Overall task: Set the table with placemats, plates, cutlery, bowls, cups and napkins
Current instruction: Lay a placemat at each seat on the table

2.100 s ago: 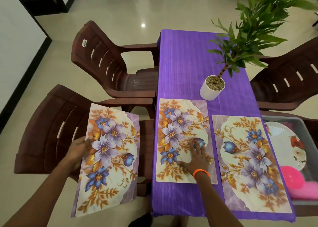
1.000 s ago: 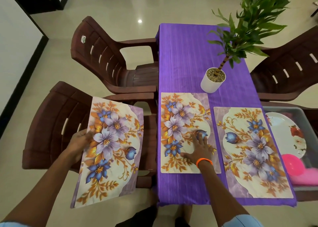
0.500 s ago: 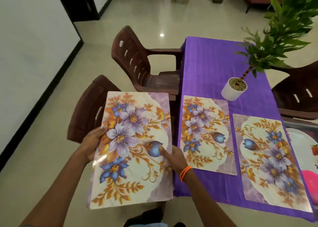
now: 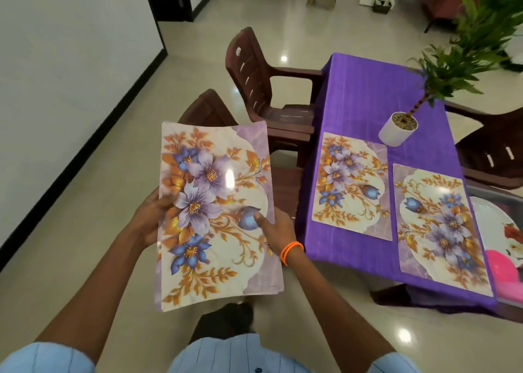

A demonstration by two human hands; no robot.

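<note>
I hold a stack of floral placemats (image 4: 215,211) in front of me, off the table's left side. My left hand (image 4: 150,219) grips the stack's left edge. My right hand (image 4: 276,228) holds its right edge, thumb on top by the blue bud. Two matching placemats lie side by side on the purple tablecloth (image 4: 365,98): one on the left (image 4: 351,183), one on the right (image 4: 441,231). A white plate with a red flower print (image 4: 498,228) and a pink bowl (image 4: 505,270) sit in a grey bin at the right edge.
A white pot with a green plant (image 4: 397,129) stands on the table behind the mats. Brown plastic chairs stand to the left (image 4: 254,81) and right (image 4: 492,151) of the table; another (image 4: 206,109) is partly hidden behind the held stack. A white wall runs along the left.
My right hand left the left table mat and took hold of the held stack's right edge. The stack rose in front of me and I stepped back to the left of the table.
</note>
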